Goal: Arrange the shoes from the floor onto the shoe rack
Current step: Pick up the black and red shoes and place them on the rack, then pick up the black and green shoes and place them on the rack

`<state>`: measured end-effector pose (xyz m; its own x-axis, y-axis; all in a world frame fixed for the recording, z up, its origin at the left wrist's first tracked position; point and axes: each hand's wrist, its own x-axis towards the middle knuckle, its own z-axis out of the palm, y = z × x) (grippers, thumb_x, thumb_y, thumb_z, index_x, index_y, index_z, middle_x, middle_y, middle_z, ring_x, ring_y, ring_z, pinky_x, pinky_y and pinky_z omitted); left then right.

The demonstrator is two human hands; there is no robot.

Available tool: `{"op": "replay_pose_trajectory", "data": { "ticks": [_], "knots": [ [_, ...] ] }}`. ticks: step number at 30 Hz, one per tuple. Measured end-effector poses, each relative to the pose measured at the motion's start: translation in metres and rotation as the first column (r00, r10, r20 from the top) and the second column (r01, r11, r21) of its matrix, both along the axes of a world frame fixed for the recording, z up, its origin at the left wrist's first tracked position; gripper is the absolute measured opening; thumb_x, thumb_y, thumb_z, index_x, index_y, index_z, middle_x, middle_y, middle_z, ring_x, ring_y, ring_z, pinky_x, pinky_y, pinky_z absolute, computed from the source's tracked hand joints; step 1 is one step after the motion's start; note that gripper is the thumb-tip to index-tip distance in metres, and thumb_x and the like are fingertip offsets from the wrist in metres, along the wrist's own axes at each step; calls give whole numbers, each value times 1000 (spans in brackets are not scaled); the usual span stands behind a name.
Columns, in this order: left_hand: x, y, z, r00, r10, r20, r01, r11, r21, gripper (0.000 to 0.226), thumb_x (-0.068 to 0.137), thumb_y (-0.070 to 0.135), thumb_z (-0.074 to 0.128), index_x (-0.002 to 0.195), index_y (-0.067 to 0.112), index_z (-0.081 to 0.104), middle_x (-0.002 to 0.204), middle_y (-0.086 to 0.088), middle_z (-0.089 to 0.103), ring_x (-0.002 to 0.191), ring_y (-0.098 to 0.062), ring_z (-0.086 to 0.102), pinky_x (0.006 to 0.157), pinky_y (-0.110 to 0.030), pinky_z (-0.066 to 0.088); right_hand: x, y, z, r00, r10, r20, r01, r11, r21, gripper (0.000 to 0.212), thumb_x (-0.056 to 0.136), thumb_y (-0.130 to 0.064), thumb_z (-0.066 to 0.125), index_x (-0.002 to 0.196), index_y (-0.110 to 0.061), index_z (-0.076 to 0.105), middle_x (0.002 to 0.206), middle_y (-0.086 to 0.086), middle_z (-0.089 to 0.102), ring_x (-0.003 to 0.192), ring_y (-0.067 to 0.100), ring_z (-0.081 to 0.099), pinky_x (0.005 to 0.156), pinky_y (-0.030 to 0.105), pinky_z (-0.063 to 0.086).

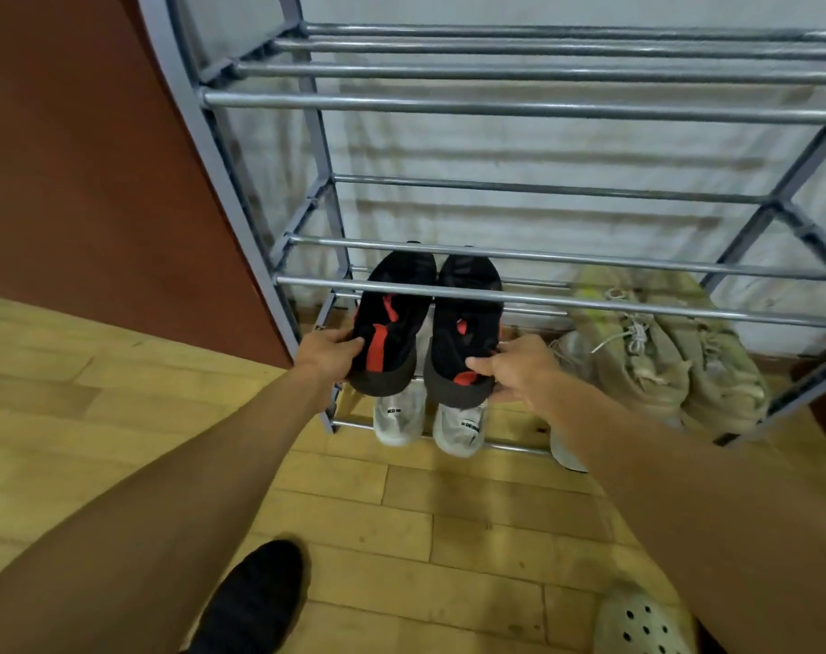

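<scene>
A grey metal shoe rack [496, 108] with several tiers of bars stands against a pale wall. My left hand [328, 354] grips the heel of the left black-and-red shoe [392, 318]. My right hand [519, 368] grips the heel of the right black-and-red shoe [467, 323]. Both shoes point toe-first under the bars of a low tier. Below them a pair of white shoes [458, 429] sits on the bottom tier. A pair of beige sneakers [661, 356] rests on a low tier at the right.
Another pale shoe [566, 446] lies at the rack's bottom edge, right of the white pair. On the wooden floor [401, 512] near me lie a black shoe [255, 601] and a pale perforated clog [642, 625]. A red-brown panel [95, 158] flanks the rack on the left.
</scene>
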<state>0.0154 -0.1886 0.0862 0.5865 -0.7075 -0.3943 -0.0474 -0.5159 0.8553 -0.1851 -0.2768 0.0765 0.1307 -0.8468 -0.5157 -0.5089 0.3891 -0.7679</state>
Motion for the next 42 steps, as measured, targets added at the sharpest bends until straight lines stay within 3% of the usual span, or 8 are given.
{"op": "replay_pose_trajectory", "data": {
  "ticks": [8, 11, 15, 20, 24, 31, 36, 42],
  "knots": [
    [-2, 83, 31, 996, -82, -22, 82, 997, -2, 33, 93, 21, 59, 123, 8, 60, 125, -12, 59, 110, -26, 57, 95, -39, 50, 2, 56, 33, 995, 64, -82, -67, 997, -34, 28, 85, -7, 66, 113, -2, 64, 111, 18, 67, 93, 33, 67, 73, 42, 59],
    [-3, 138, 53, 993, -119, -22, 119, 993, -7, 18, 93, 23, 59, 105, 11, 66, 117, -6, 59, 103, -21, 54, 86, -34, 47, 10, 96, 50, 977, 141, -158, -152, 987, -59, 14, 85, -5, 60, 99, -1, 62, 105, 19, 66, 89, 32, 66, 75, 42, 60],
    [8, 231, 65, 990, -139, 19, 137, 989, 51, 28, 92, 29, 59, 114, 13, 69, 114, -2, 62, 106, -18, 56, 87, -34, 50, 32, 168, 62, 936, 314, -160, -309, 949, 53, 16, 90, -4, 59, 104, 0, 57, 87, 16, 55, 79, 29, 57, 78, 42, 56],
    [24, 346, 38, 998, -59, -26, 62, 986, 152, 25, 91, 22, 56, 113, 15, 66, 103, -8, 65, 94, -19, 59, 76, -26, 47, 72, 270, 64, 884, 454, -110, -446, 890, 90, 27, 90, -9, 61, 115, 1, 56, 102, 17, 59, 99, 28, 63, 85, 38, 58],
    [25, 417, 5, 997, 45, -66, -29, 976, 218, 27, 91, 18, 56, 115, 12, 65, 91, -3, 63, 82, -16, 59, 75, -28, 44, 98, 341, 42, 839, 543, -4, -533, 824, 192, 40, 90, -9, 62, 127, 2, 51, 126, 19, 56, 104, 27, 60, 65, 30, 57],
    [12, 497, -77, 987, 125, -102, -76, 919, 387, 27, 91, 14, 55, 114, 3, 63, 102, -11, 63, 74, -16, 57, 63, -23, 44, 88, 400, -14, 799, 600, -38, -565, 770, 295, 38, 91, -11, 61, 127, -2, 55, 119, 16, 60, 102, 25, 62, 81, 36, 59],
    [-14, 515, -134, 980, -191, -62, 185, 738, 649, 45, 87, 24, 59, 128, 7, 53, 131, -10, 52, 120, -28, 53, 97, -32, 44, 88, 398, -25, 805, 589, -65, -556, 789, 262, 32, 90, -11, 61, 121, -4, 61, 110, 13, 62, 97, 24, 63, 84, 36, 58],
    [-29, 533, -152, 961, -276, -28, 215, 675, 706, 86, 78, 24, 73, 147, 6, 25, 150, -14, 30, 131, -30, 41, 85, -29, 43, 84, 390, -20, 813, 580, -51, -552, 796, 248, 22, 92, -9, 58, 114, -8, 62, 112, 12, 62, 97, 23, 63, 75, 31, 56]
  ]
}}
